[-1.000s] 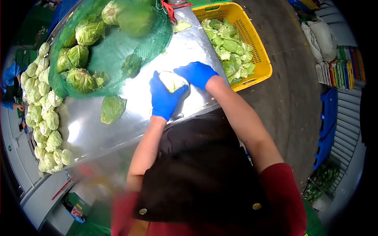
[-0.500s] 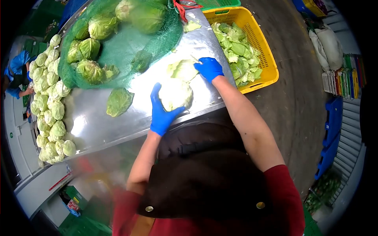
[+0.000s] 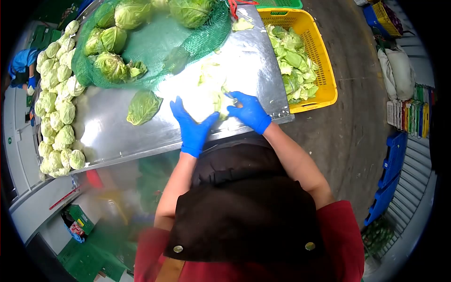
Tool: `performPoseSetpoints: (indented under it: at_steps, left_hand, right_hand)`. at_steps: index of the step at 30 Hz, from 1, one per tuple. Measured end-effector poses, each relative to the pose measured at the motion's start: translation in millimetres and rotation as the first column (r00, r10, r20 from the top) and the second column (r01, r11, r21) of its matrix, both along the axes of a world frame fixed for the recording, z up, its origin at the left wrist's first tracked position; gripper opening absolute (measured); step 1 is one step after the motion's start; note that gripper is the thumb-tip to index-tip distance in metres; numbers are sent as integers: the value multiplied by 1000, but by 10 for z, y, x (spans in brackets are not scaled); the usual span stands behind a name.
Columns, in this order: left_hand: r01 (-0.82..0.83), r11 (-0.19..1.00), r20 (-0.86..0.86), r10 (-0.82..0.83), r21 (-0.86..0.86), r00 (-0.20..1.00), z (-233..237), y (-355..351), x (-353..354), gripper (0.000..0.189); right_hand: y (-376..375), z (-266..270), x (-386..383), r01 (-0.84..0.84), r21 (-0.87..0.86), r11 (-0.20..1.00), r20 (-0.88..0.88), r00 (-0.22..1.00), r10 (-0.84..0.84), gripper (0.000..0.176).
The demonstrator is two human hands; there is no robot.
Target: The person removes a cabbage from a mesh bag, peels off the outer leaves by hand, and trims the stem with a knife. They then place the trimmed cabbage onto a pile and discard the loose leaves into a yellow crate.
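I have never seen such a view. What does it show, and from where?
There is no machine: a person works here, filmed by a camera worn on the head. The blue-gloved left hand cups a pale cabbage, partly lost in glare; the right hand is at its other side, its grip unclear. On the metal table lie a loose green leaf, a green net with cabbages inside, and piled paler cabbages. Beside it stands a yellow crate of leaves.

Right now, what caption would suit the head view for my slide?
Gloved left hand and right hand at a pale cabbage on a table, yellow crate of leaves alongside.
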State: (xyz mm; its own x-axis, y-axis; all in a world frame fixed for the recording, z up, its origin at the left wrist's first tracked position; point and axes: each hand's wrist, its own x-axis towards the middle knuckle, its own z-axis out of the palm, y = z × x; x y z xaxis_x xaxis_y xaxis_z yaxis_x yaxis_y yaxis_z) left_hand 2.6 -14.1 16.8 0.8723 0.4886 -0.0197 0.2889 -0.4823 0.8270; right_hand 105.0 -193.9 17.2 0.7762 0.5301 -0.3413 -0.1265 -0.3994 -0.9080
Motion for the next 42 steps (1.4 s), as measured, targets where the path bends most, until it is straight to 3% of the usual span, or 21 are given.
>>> performPoseSetpoints:
  at_steps: [2, 3, 5, 6, 9, 12, 15, 19, 20, 22, 23, 25, 26, 27, 29, 30, 34, 37, 38, 40, 42]
  left_hand:
    - [-97, 987, -49, 104, 131, 993, -94, 139, -7, 104]
    - [-148, 980, -12, 148, -134, 989, -92, 212, 8, 101]
    - [-191, 762, 12, 253, -619, 968, -77, 338, -1, 94]
    - [-164, 696, 31, 259, -699, 965, -171, 433, -32, 77]
    - [-86, 412, 18, 243, -907, 970, -15, 523, -77, 66]
    - [-107, 60, -85, 291, -992, 953, -134, 539, -117, 66]
    - [-104, 73, -81, 267, -992, 960, 90, 356, -52, 71]
    - [49, 451, 95, 79, -891, 992, 398, 223, 61, 72]
    - [73, 66, 81, 133, -995, 988, 359, 263, 57, 72]
    - [163, -178, 145, 108, -970, 983, 353, 288, 53, 73]
    - [217, -28, 217, 24, -976, 976, 367, 275, 62, 74]
    - [312, 38, 308, -82, -949, 948, 336, 252, 94, 74]
    - [340, -47, 343, -90, -939, 935, 250, 244, 75, 73]
    - [378, 186, 343, -198, -907, 918, 251, 249, 68, 69]
    - [445, 606, 238, -393, -659, 888, 252, 260, 56, 62]
    - [442, 785, 202, -393, -435, 897, -173, 454, -25, 60]
    - [236, 856, 281, -113, -459, 953, 56, 541, 44, 57]
    - [115, 981, 203, -83, -156, 976, 159, 620, -9, 50]
    - [103, 988, 103, -116, 118, 988, 208, 652, -79, 48]
    - [71, 867, 14, -89, 493, 996, 271, 720, -148, 46]
    - [-110, 994, 185, 108, 1, 977, 190, 824, -194, 50]
  right_hand:
    - [-242, -305, 57, 82, -89, 993, -36, 996, -85, 44]
    - [-338, -355, 117, 112, -155, 981, -87, 988, -127, 45]
    - [-479, -657, 152, 136, -251, 958, 201, 976, -86, 50]
    - [-408, -377, 230, 45, -424, 904, 197, 979, 43, 65]
    - [-34, -176, 274, 221, -205, 954, 352, 926, -139, 85]
    - [459, -131, 419, 176, -187, 966, 202, 970, -137, 103]
    - [524, -555, 535, 75, -323, 944, 250, 968, 9, 64]
    - [-35, -656, 897, 144, -328, 934, 261, 964, -57, 32]
    - [-264, -735, 1090, 239, -361, 902, 407, 910, -78, 35]
    - [-397, -505, 1277, 359, -319, 877, 600, 793, -107, 45]
    - [-428, -119, 1263, 381, -263, 887, 649, 750, -130, 52]
    - [-185, 190, 1199, 130, 139, 982, 607, 772, -188, 66]
    - [-34, 511, 1032, 0, 226, 974, 303, 950, -70, 68]
    - [116, 833, 866, -37, 287, 957, -36, 998, 49, 71]
    - [311, 926, 638, -192, 336, 922, -109, 964, 240, 67]
    - [367, 947, 627, -200, 436, 877, -349, 861, 370, 61]
    - [619, 784, 338, 15, 299, 954, -446, 886, 126, 32]
    - [807, 756, 224, -40, 221, 974, -400, 907, 128, 31]
    - [855, 735, 198, -61, 206, 977, -413, 900, 143, 32]
    - [975, 597, 182, -87, 197, 977, -410, 898, 163, 35]
    - [1114, 156, 161, -102, 161, 982, -390, 907, 158, 38]
